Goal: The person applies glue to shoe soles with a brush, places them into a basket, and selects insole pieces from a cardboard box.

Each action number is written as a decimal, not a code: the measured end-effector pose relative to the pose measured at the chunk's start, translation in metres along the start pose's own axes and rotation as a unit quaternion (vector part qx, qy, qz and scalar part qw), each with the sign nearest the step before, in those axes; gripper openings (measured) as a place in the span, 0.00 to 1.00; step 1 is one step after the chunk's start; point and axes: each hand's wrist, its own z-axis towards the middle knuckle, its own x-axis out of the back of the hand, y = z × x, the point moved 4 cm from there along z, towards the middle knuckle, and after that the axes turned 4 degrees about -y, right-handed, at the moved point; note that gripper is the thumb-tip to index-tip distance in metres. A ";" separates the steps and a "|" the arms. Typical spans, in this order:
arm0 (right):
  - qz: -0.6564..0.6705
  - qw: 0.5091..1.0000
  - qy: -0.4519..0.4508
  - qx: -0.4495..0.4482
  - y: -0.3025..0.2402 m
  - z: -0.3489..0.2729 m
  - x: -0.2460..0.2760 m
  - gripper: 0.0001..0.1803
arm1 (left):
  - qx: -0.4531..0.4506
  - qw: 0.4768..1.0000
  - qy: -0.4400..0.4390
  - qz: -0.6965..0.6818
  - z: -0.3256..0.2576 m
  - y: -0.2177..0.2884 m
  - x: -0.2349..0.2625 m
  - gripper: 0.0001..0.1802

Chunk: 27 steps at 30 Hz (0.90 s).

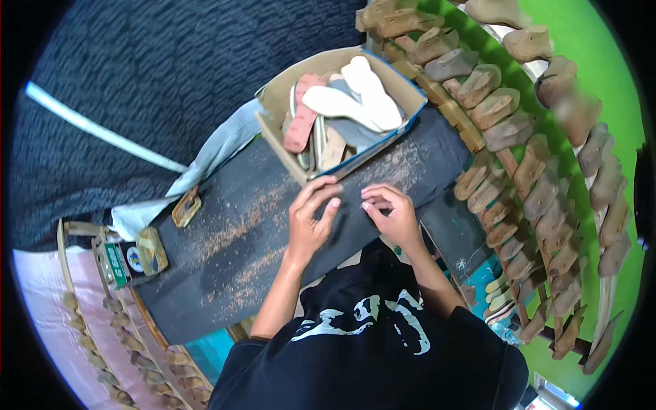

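Observation:
My left hand (313,217) hovers over the near edge of the box, its thumb apart from the bent fingers and nothing between them. Facing it, my right hand (393,216) is held above the dark worktable (198,290) with fingers loosely curved and also without anything in them. Just beyond both hands, an open cardboard box (275,133) with blue edging is heaped with shoe-sole pieces. On top lie white sole shapes (338,106); a pinkish-red sole (301,128) leans at the left side. Grey and tan pieces are partly buried below.
Brown shavings (236,236) are strewn over the tabletop. At its left end sit a small tray (186,207) and a yellowish container (152,251). Racks of wooden shoe lasts (495,108) line the right side; more lasts (137,355) hang at lower left. Grey cloth (212,154) drapes the far edge.

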 end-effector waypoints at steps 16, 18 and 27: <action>-0.448 0.888 -0.070 -0.077 0.063 0.237 0.109 0.25 | 0.266 0.939 -0.175 0.133 0.253 -0.113 -0.107 0.27; -0.459 0.873 -0.104 -0.130 0.056 0.246 0.101 0.25 | 0.284 0.928 -0.194 0.145 0.251 -0.122 -0.110 0.27; -0.458 0.868 -0.119 -0.149 0.061 0.247 0.100 0.25 | 0.286 0.949 -0.135 -0.002 0.244 -0.147 -0.107 0.31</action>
